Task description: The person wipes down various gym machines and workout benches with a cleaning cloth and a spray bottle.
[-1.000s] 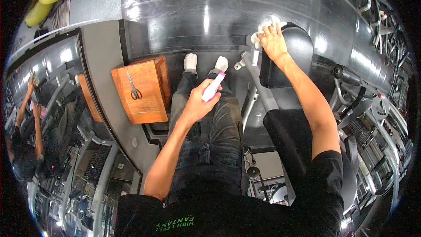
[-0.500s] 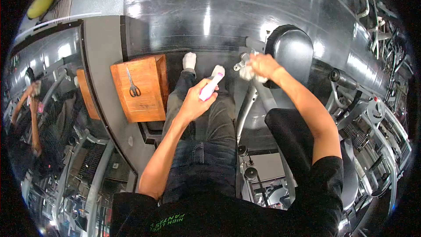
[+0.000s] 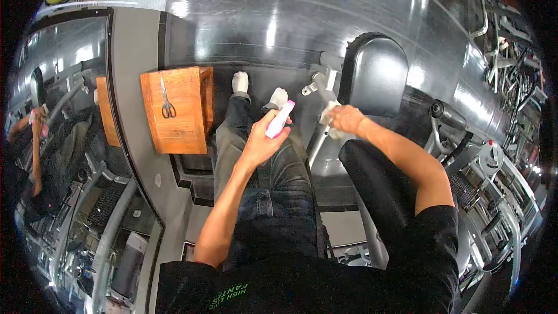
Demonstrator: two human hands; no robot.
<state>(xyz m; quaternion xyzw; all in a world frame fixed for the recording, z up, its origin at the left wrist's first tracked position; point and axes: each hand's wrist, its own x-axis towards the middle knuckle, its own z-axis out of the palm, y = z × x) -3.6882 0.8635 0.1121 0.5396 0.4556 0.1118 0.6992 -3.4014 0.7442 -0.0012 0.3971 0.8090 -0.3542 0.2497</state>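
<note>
My left hand is closed around a slim white-and-pink bottle, held over my legs with its pink end pointing away from me. My right hand grips a crumpled white cloth against the grey metal frame of an exercise bench. Motion slightly blurs those fingers, and the cloth is partly hidden beneath them. Just beyond that hand stands a black padded seat; a longer black pad lies under my right forearm.
On the left, black-handled scissors rest on a wooden box. A large mirror leans along the wall beside it. Gym machines crowd the right side. My feet in white socks stand on the dark shiny floor.
My right hand has brought the cloth nearer to me along the metal frame. The left hand keeps hold of the bottle. The whole view has shifted a little.
</note>
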